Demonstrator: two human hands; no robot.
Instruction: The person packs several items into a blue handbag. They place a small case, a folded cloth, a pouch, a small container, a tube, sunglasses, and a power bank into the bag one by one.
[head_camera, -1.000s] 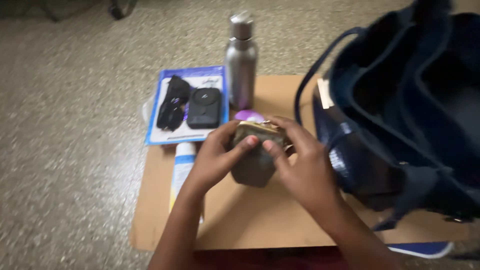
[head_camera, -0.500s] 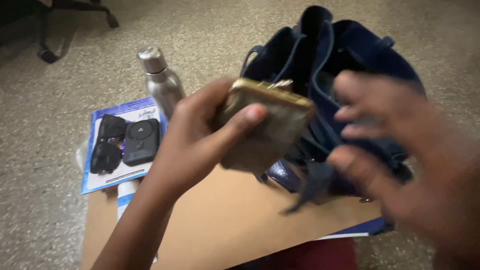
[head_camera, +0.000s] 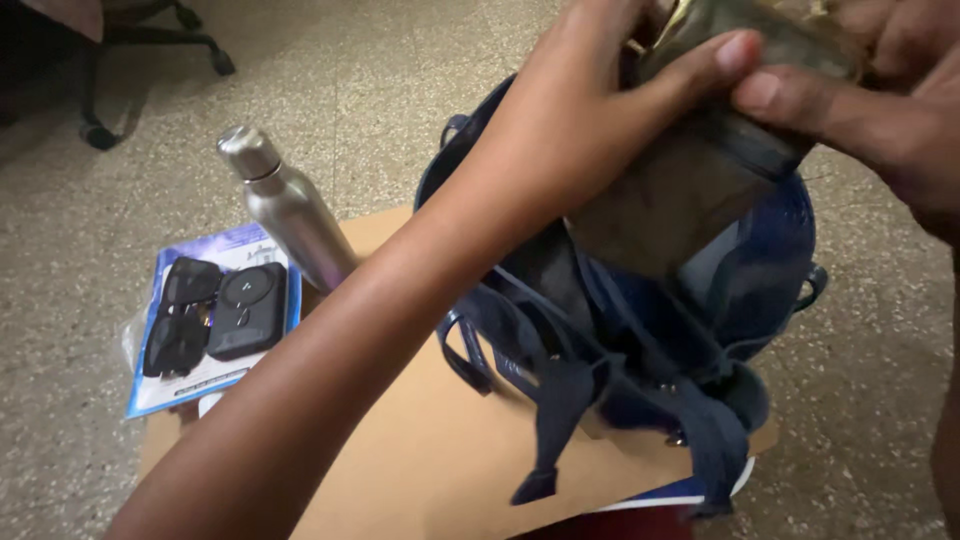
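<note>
A speckled, beige terrazzo floor (head_camera: 400, 90) fills most of the view, lit evenly and dimly with soft shadows. At the top left corner stands the dark wheeled base of an office chair (head_camera: 150, 45), its castors resting on the floor. A light brown, flat surface (head_camera: 440, 450) sits low over the floor in the foreground, its near edge cut off by the frame. No walls or windows fall within the view from above.
</note>
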